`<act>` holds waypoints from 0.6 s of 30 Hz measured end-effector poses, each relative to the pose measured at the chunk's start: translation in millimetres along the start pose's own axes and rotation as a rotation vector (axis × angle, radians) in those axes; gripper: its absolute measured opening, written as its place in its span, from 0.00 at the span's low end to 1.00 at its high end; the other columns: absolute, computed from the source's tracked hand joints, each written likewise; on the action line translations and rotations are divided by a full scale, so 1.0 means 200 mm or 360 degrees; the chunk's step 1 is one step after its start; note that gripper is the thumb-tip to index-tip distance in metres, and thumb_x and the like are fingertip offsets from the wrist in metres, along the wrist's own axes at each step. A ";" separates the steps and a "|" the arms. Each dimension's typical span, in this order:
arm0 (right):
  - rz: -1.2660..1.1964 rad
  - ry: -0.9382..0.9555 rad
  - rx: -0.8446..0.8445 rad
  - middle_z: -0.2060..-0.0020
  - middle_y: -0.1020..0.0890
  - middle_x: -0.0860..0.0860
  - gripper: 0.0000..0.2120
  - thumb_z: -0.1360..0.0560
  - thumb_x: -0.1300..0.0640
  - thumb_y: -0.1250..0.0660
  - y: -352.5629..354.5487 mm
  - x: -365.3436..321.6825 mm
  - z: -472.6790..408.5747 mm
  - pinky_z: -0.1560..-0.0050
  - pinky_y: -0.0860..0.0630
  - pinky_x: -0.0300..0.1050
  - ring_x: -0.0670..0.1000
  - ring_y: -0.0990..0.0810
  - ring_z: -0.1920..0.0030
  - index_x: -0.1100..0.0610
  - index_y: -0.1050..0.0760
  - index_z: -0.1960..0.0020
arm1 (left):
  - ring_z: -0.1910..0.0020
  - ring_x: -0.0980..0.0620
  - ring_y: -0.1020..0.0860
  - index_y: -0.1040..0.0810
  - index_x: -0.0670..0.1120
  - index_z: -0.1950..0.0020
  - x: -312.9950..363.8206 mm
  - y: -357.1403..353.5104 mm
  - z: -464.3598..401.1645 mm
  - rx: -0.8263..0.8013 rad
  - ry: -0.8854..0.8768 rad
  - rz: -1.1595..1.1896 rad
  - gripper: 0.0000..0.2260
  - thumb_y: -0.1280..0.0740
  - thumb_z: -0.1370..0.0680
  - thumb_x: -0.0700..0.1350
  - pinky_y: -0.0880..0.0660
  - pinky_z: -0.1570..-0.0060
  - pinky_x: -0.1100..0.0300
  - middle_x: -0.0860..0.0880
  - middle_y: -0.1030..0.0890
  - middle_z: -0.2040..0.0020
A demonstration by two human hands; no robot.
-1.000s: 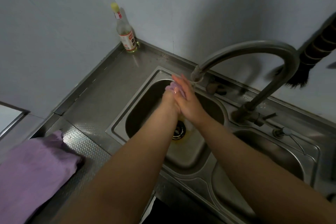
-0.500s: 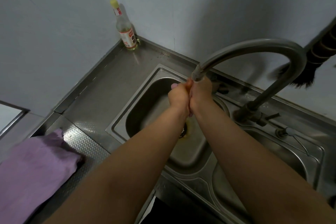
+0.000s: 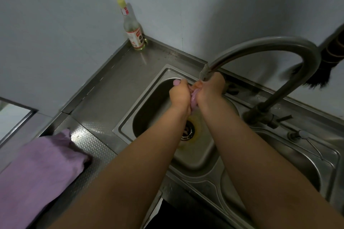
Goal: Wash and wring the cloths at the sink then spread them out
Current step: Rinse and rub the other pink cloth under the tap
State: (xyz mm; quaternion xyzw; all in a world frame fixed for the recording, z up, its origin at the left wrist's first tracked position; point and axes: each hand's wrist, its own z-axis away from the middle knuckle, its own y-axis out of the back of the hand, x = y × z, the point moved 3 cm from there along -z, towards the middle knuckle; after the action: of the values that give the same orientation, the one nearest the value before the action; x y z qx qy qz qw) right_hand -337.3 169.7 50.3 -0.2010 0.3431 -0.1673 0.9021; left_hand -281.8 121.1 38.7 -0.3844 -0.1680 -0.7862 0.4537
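Note:
Over the left basin of the steel sink (image 3: 149, 83), my left hand (image 3: 179, 95) and my right hand (image 3: 211, 89) press together just under the faucet spout (image 3: 204, 72). Both are closed around a small purple cloth (image 3: 194, 98), of which only a strip between the palms and a tip beside my left fist show. A second, larger purple cloth (image 3: 37, 169) lies crumpled on the counter at the lower left, away from both hands.
A clear bottle (image 3: 133, 31) with a yellow cap stands in the back corner of the steel counter (image 3: 111, 87). The curved faucet (image 3: 279, 42) arches over the sink. A second basin (image 3: 301, 158) lies to the right. A dark brush (image 3: 316, 78) hangs on the wall.
My hands went from flat palms rubbing the cloth to closed fists squeezing it, and rose closer to the spout.

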 end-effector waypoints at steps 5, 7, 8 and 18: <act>-0.0130 -0.0238 -0.0495 0.56 0.21 0.61 0.15 0.18 0.51 0.46 -0.02 -0.11 0.11 0.66 0.24 0.48 0.55 0.20 0.64 0.62 0.28 0.53 | 0.46 0.39 0.19 0.25 0.36 0.41 0.06 0.07 -0.06 -0.0391 0.0061 0.0091 0.16 0.33 0.22 0.47 0.26 0.37 0.42 0.35 0.18 0.47; 0.0340 -0.0125 -0.0634 0.48 0.20 0.63 0.11 0.18 0.55 0.43 0.03 -0.12 0.09 0.61 0.19 0.50 0.55 0.17 0.59 0.63 0.29 0.46 | 0.41 0.37 0.21 0.29 0.36 0.33 0.10 0.12 -0.08 -0.0519 0.0115 0.0195 0.27 0.28 0.26 0.51 0.28 0.36 0.40 0.34 0.20 0.41; 0.0573 -0.0070 -0.0699 0.47 0.20 0.63 0.08 0.19 0.59 0.41 0.07 -0.13 0.06 0.55 0.18 0.53 0.57 0.16 0.55 0.63 0.29 0.45 | 0.42 0.38 0.20 0.27 0.37 0.36 0.12 0.14 -0.08 -0.0539 0.0125 0.0224 0.25 0.28 0.26 0.51 0.27 0.37 0.41 0.35 0.19 0.43; 0.1442 -0.0528 -0.1252 0.52 0.18 0.54 0.19 0.27 0.46 0.31 0.37 -0.08 0.06 0.63 0.21 0.40 0.48 0.18 0.60 0.56 0.25 0.41 | 0.61 0.47 0.17 0.24 0.40 0.50 0.22 0.28 -0.06 -0.0773 0.0137 0.0280 0.08 0.41 0.19 0.39 0.18 0.56 0.54 0.42 0.17 0.61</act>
State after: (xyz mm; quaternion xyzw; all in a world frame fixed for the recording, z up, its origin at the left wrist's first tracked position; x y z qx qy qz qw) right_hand -328.5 243.6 33.0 -0.3761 0.2857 0.4044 0.7832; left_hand -253.2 58.1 59.9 -0.4613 0.0792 -0.7766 0.4216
